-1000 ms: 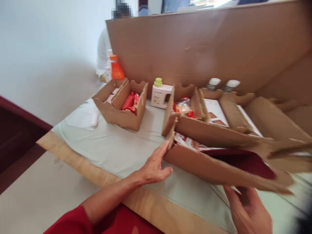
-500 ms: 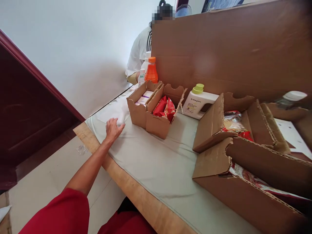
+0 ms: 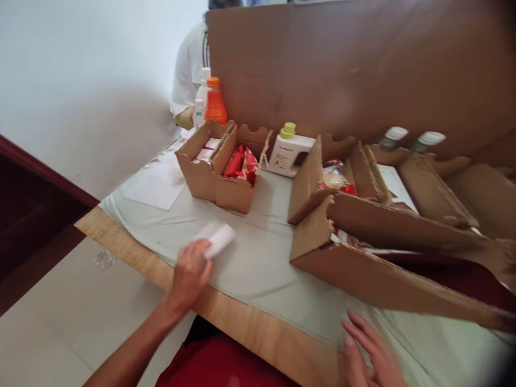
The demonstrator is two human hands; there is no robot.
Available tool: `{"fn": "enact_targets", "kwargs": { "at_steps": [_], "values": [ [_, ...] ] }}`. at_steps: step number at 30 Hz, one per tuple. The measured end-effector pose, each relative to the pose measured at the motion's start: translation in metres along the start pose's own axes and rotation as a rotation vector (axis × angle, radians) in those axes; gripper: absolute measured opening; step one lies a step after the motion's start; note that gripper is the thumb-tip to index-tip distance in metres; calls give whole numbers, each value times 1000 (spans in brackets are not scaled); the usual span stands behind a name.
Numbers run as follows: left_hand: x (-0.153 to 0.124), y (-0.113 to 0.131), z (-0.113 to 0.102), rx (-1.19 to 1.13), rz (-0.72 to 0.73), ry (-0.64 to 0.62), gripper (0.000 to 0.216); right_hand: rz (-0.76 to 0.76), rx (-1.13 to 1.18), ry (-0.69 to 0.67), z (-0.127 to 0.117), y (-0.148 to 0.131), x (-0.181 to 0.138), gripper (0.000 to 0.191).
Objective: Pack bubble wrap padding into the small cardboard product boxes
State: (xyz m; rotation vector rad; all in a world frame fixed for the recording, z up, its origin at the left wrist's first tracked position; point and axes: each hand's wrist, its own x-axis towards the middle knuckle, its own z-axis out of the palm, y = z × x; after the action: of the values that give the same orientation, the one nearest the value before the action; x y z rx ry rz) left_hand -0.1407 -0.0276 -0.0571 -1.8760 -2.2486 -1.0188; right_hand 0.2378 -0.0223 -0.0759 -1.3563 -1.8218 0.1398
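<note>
Left hand [image 3: 190, 273], fingers [image 3: 198, 247] closed on the near end of a blurred white bundle [image 3: 221, 238] at the worktop [image 3: 258, 269], contact unclear; right hand [image 3: 381, 360], fingers loosely parted, holding nothing, near a long cardboard box [image 3: 374, 280]; beyond, a cardboard bin [image 3: 234, 196] of red packets [image 3: 238, 163], then a white jug [image 3: 287, 156].

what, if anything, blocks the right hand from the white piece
Nothing visible: only the pale cloth shows between the right hand and the white piece. The left hand holds its near end; the front cardboard box stands beyond that path.
</note>
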Motion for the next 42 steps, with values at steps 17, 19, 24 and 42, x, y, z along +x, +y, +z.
{"fn": "enact_targets", "kwargs": {
  "at_steps": [17, 19, 24, 42],
  "values": [
    [-45, 93, 34, -277, 398, -358, 26, -255, -35, -533, 39, -91, 19, 40],
    [-46, 87, 37, -200, 411, -386, 24, -310, -135, -585, 41, -76, 10, 41],
    [-47, 86, 35, -185, 419, -425, 19, -268, -311, -459, -13, -14, -23, 32],
    [-29, 93, 63, -6, 338, -307, 9, 191, -560, -57, -28, 23, -39, 47]
  ]
}}
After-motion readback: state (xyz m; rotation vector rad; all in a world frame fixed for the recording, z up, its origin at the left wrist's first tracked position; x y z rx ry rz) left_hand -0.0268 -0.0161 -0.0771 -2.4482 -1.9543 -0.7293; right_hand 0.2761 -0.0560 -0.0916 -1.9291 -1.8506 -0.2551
